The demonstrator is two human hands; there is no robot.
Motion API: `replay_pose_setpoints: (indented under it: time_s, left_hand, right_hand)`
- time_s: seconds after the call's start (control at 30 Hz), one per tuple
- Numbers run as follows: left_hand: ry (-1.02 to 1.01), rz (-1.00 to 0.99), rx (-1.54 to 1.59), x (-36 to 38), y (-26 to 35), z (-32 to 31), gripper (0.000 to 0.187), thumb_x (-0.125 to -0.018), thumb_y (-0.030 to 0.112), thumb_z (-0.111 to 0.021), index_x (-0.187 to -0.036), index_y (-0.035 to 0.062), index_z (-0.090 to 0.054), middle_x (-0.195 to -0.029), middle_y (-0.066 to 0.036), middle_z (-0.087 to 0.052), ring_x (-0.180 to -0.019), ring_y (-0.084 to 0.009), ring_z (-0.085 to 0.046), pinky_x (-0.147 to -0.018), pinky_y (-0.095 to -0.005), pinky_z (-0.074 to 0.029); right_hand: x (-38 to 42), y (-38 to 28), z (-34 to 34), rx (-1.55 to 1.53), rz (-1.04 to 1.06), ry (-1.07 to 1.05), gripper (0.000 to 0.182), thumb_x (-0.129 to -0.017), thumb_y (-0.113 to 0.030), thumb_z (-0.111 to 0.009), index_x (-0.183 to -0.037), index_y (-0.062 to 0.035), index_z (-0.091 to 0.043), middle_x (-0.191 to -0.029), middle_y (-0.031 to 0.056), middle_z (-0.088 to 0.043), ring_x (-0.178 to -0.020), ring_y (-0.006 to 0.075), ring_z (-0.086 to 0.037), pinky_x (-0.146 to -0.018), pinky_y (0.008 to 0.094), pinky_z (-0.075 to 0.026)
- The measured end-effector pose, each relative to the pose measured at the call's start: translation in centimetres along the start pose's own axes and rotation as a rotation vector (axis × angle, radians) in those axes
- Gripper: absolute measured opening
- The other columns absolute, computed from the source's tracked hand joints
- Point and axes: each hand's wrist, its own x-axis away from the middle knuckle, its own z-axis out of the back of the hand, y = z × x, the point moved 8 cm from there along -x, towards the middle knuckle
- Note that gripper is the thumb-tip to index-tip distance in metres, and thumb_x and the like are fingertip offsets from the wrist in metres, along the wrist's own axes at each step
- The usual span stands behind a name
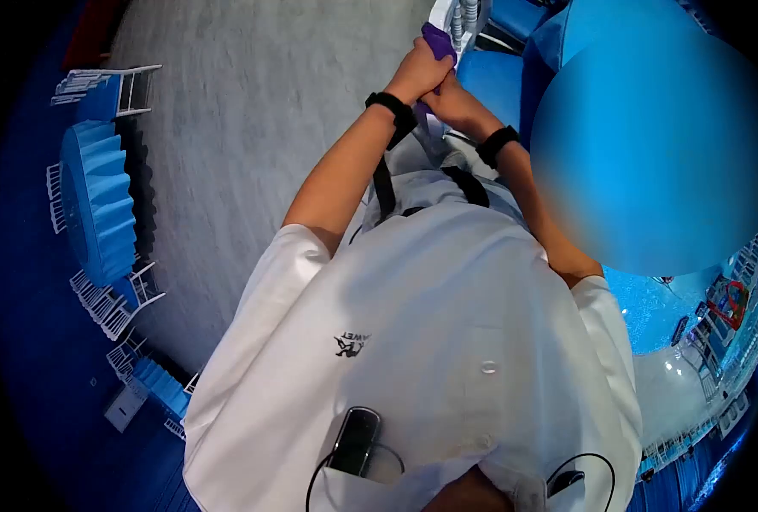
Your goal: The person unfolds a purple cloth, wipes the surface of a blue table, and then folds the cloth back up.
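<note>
A purple cloth point(438, 39) is bunched at the top centre, against the white frame of a chair point(464, 19). My left hand point(418, 72) is closed around the cloth, with part of it showing above the fingers. Just below and to the right, my right hand point(461, 106) touches my left hand and is closed on the same cloth. More purple shows beneath the two hands. Both wrists wear black bands.
A large round blue table point(652, 145), partly blurred, fills the right side. Beside the chair is a blue seat point(492, 81). On the left, across the grey floor point(225, 128), stand a blue-draped table point(102, 200) and several white chairs point(136, 90).
</note>
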Motion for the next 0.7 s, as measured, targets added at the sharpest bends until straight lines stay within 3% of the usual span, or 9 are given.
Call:
replay_pose_setpoints:
  time_s: [0.07,0.1,0.2,0.27,0.3,0.33,0.4,0.5,0.7]
  left_hand:
    - [-0.012,0.048,0.016,-1.1,-0.5,-0.2,0.064,-0.080,0.033,-0.067,-0.115,-0.0159,-0.045,-0.107,-0.031,-0.062,-0.101,-0.0395,-0.063,-0.087,-0.0407,-0.051]
    - [-0.036,0.089,0.071,-0.8,-0.4,0.0,0.058,-0.081,0.031,-0.066,-0.116,-0.0114,-0.048,-0.109,-0.029,-0.063,-0.102,-0.0356,-0.064,-0.085,-0.0410,-0.051]
    - [-0.037,0.064,0.174,-1.3,-1.5,-0.9,0.069,-0.079,0.033,-0.067,-0.121,-0.0151,-0.042,-0.112,-0.033,-0.060,-0.105,-0.0405,-0.062,-0.088,-0.0411,-0.050]
    - [-0.033,0.086,0.140,0.2,0.2,0.3,0.055,-0.083,0.026,-0.062,-0.122,-0.0096,-0.047,-0.114,-0.026,-0.062,-0.104,-0.0389,-0.062,-0.087,-0.0408,-0.050]
    - [-0.010,-0.001,0.155,-0.8,-1.5,-0.7,0.056,-0.090,0.033,-0.061,-0.126,-0.0048,-0.040,-0.114,-0.031,-0.060,-0.103,-0.0424,-0.062,-0.088,-0.0481,-0.048]
    - [0.013,0.065,0.089,0.7,0.1,0.2,0.046,-0.092,0.030,-0.057,-0.119,-0.0051,-0.044,-0.107,-0.032,-0.061,-0.096,-0.0467,-0.061,-0.086,-0.0483,-0.048]
    - [0.129,-0.150,-0.026,3.8,4.4,1.5,0.049,-0.092,0.022,-0.052,-0.127,-0.0103,-0.039,-0.113,-0.035,-0.056,-0.103,-0.0481,-0.057,-0.089,-0.0499,-0.046]
    - [0.301,-0.426,-0.326,5.9,2.8,-0.6,0.065,-0.087,0.012,-0.049,-0.140,-0.0161,-0.022,-0.129,-0.041,-0.040,-0.116,-0.0540,-0.045,-0.100,-0.0522,-0.039]
    - [0.089,-0.400,-0.400,5.4,3.4,-0.3,0.064,-0.083,0.004,-0.048,-0.140,-0.0152,-0.025,-0.137,-0.043,-0.032,-0.127,-0.0545,-0.034,-0.111,-0.0509,-0.026]
  right_hand:
    - [0.1,-2.5,1.6,0.118,0.143,0.094,0.063,-0.087,-0.040,-0.057,-0.129,0.0052,-0.046,-0.123,0.0304,-0.055,-0.113,0.0436,-0.055,-0.096,0.0446,-0.044]
    - [0.5,-2.3,1.6,0.007,-0.014,0.096,0.062,-0.087,-0.039,-0.057,-0.128,0.0066,-0.046,-0.123,0.0304,-0.055,-0.114,0.0424,-0.055,-0.096,0.0436,-0.044]
    - [0.0,-0.8,0.3,-0.179,0.050,0.099,0.071,-0.087,-0.041,-0.057,-0.132,0.0102,-0.038,-0.121,0.0305,-0.056,-0.114,0.0412,-0.055,-0.096,0.0421,-0.045]
    - [1.4,-2.2,1.0,-0.039,-0.095,0.087,0.066,-0.092,-0.038,-0.058,-0.136,0.0061,-0.034,-0.122,0.0236,-0.059,-0.111,0.0342,-0.059,-0.094,0.0371,-0.046]
    - [1.1,-0.8,0.3,-0.058,-0.046,0.110,0.059,-0.092,-0.033,-0.057,-0.134,0.0039,-0.037,-0.115,0.0217,-0.062,-0.105,0.0336,-0.062,-0.089,0.0365,-0.048]
    - [1.5,-1.3,0.2,0.009,0.055,0.164,0.046,-0.092,-0.028,-0.057,-0.125,0.0023,-0.047,-0.115,0.0233,-0.061,-0.102,0.0348,-0.062,-0.085,0.0394,-0.049]
    - [3.7,-2.6,-0.6,0.370,0.305,0.190,0.034,-0.091,-0.024,-0.056,-0.115,0.0002,-0.056,-0.112,0.0232,-0.062,-0.097,0.0375,-0.061,-0.083,0.0436,-0.049]
    - [6.6,-2.8,-0.7,0.288,0.098,0.199,0.025,-0.090,-0.021,-0.055,-0.105,-0.0024,-0.063,-0.102,0.0215,-0.065,-0.091,0.0388,-0.062,-0.078,0.0450,-0.050]
    - [8.1,-3.7,-1.6,0.254,-0.128,0.324,0.025,-0.093,-0.022,-0.050,-0.096,-0.0036,-0.066,-0.095,0.0191,-0.068,-0.086,0.0375,-0.065,-0.074,0.0464,-0.052]
